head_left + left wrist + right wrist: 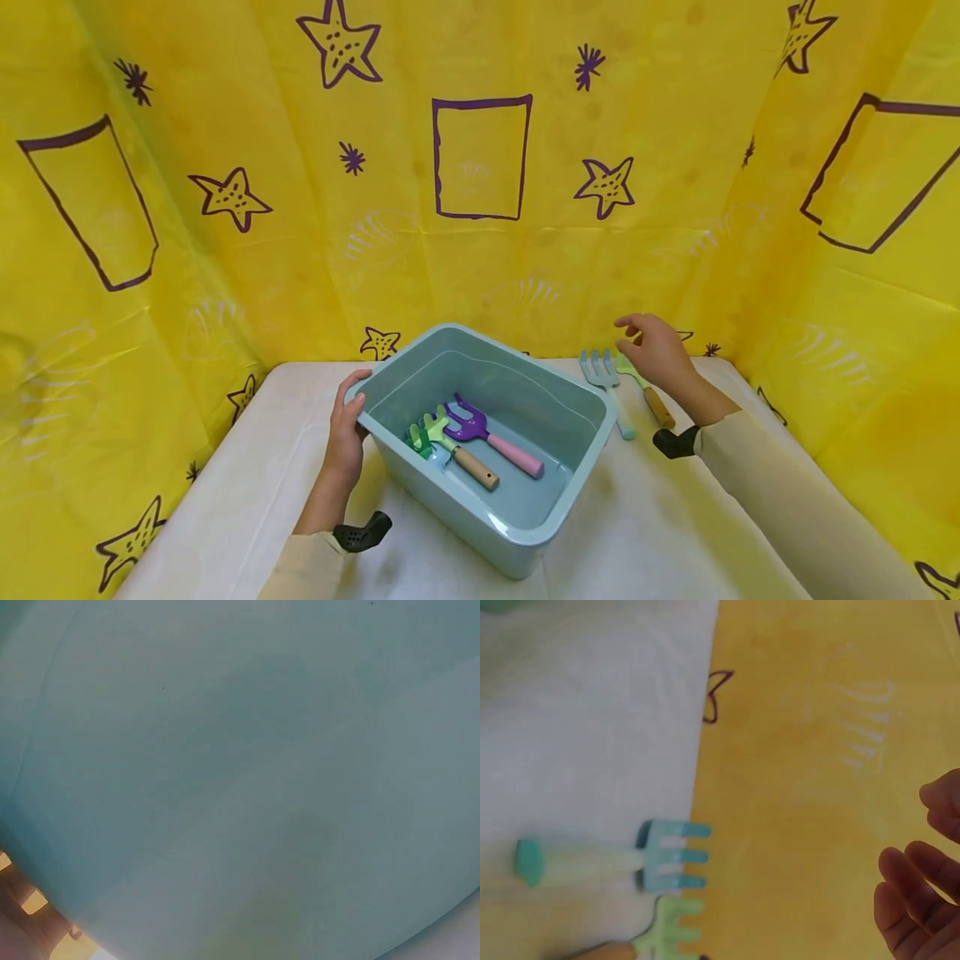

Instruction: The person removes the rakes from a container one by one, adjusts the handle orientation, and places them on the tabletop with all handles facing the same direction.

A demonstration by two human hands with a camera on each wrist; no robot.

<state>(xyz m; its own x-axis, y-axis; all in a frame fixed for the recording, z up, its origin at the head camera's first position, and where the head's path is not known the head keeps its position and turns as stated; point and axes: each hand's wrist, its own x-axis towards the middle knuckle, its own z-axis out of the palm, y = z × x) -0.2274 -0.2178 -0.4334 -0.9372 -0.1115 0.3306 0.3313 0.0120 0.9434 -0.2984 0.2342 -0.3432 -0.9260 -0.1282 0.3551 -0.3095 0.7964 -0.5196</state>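
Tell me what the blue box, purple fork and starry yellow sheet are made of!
Blue box: looks like smooth, slightly glossy plastic, since its rounded edges shine.
Purple fork: maybe painted metal or plastic where it's purple, evenly coloured and shiny.
Yellow sheet: perhaps thin plastic or cloth, creased with soft sheen.

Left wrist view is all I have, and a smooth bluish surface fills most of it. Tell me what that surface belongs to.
Observer: A rectangular, open-topped, light blue-green plastic bin.
Operator: Name one tool lying inside it.
Observer: A small garden fork with purple tines and a pink handle.
Operator: Now report what the right hand holds.
Observer: Nothing; its fingers are free, beyond the bin's right side.
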